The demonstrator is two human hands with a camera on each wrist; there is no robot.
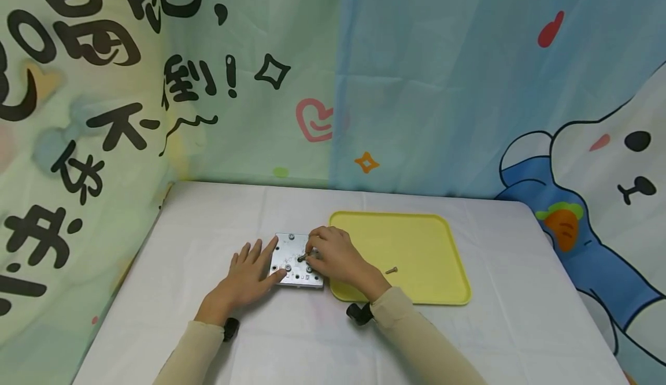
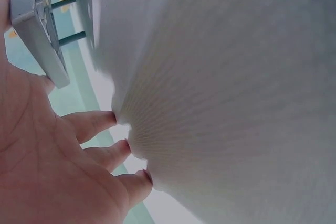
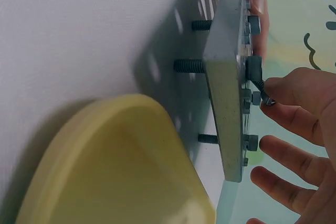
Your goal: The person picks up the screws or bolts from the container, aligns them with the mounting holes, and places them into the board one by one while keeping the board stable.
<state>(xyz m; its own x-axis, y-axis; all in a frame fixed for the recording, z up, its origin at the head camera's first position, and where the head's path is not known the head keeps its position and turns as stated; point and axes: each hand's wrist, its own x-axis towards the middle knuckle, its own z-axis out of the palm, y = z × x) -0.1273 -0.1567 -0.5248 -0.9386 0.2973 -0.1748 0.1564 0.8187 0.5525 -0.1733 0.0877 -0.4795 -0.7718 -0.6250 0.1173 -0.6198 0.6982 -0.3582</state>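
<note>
A silver metal plate (image 1: 283,251) lies on the white table, with several bolts (image 3: 253,67) through it, their threaded ends showing below. Its left side is touched by my left hand (image 1: 244,284), whose fingers are spread; the thumb lies over the near left corner and the index fingertip is by the far left one. In the left wrist view the other fingertips (image 2: 137,184) press on the white cloth. Above the plate, my right hand (image 1: 338,256) pinches a small screw (image 3: 266,97) between thumb and index finger, beside a bolt head. The screw is tilted and partly hidden by the fingertips.
A shallow yellow tray (image 1: 416,240) stands just right of the plate, partly under my right forearm. One loose screw (image 1: 391,270) lies in it. Printed curtains (image 1: 416,113) hang behind the table (image 1: 499,339) and at its left.
</note>
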